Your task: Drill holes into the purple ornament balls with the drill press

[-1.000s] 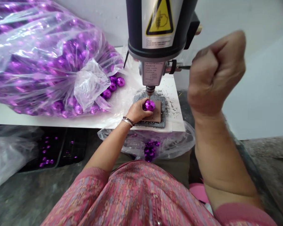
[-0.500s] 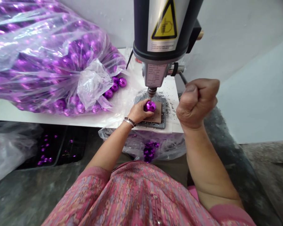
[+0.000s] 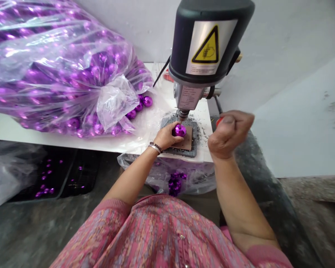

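A shiny purple faceted ball (image 3: 180, 130) is pinched between the thumb and fingers of my left hand (image 3: 168, 137). It rests on a brown board (image 3: 187, 140) over the grey base plate (image 3: 194, 149) of a drill press (image 3: 203, 48). Right above the ball is the drill chuck (image 3: 182, 113); its thin bit meets the top of the ball, though how deep it goes I cannot tell. My right hand (image 3: 230, 133) is closed around the red-tipped feed lever (image 3: 218, 106) at the machine's right side.
A big clear bag (image 3: 58, 74) of purple balls covers the table's left part. Several loose balls (image 3: 147, 101) lie by its mouth. Dark shavings surround the base plate. A plastic bag with purple balls (image 3: 176, 183) hangs at the table's front edge. Black crates (image 3: 51, 173) stand below left.
My right hand has come down slightly with the lever. My left hand still holds the ball on the board. The view has shifted, showing more of the drill's motor housing.
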The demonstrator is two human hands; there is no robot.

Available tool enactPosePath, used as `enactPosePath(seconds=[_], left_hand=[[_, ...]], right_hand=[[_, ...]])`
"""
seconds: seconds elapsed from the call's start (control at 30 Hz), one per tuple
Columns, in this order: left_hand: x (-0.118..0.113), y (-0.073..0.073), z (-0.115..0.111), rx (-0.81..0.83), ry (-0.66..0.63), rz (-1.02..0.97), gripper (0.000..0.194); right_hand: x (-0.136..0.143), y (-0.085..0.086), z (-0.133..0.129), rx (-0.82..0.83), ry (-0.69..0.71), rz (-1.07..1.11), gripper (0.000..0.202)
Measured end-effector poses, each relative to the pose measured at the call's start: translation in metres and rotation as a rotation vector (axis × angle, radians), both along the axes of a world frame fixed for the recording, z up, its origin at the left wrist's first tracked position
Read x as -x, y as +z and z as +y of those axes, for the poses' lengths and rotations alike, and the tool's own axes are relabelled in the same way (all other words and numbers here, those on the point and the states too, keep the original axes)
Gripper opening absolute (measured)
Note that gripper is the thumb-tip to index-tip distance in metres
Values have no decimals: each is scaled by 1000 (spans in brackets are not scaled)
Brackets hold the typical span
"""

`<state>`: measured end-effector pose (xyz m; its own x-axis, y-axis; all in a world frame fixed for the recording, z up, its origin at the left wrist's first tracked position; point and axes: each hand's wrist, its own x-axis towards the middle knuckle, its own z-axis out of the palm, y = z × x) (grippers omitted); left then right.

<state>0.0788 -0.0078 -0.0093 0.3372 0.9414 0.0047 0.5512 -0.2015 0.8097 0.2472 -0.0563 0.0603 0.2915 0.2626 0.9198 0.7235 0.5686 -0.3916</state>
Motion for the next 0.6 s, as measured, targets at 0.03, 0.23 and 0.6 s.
enactPosePath(seconds=[0.03,0.23,0.6], left_hand=[[0,0,0,4,4,-2,67],[6,2,-11,-19,-11,-59,66],[70,14,-13,114,-73,-160,53]], right_hand=[[0,14,4,16,-8,31,34],[-2,111,41,456,-4,311,33],[1,121,53,491,-23,347,37]])
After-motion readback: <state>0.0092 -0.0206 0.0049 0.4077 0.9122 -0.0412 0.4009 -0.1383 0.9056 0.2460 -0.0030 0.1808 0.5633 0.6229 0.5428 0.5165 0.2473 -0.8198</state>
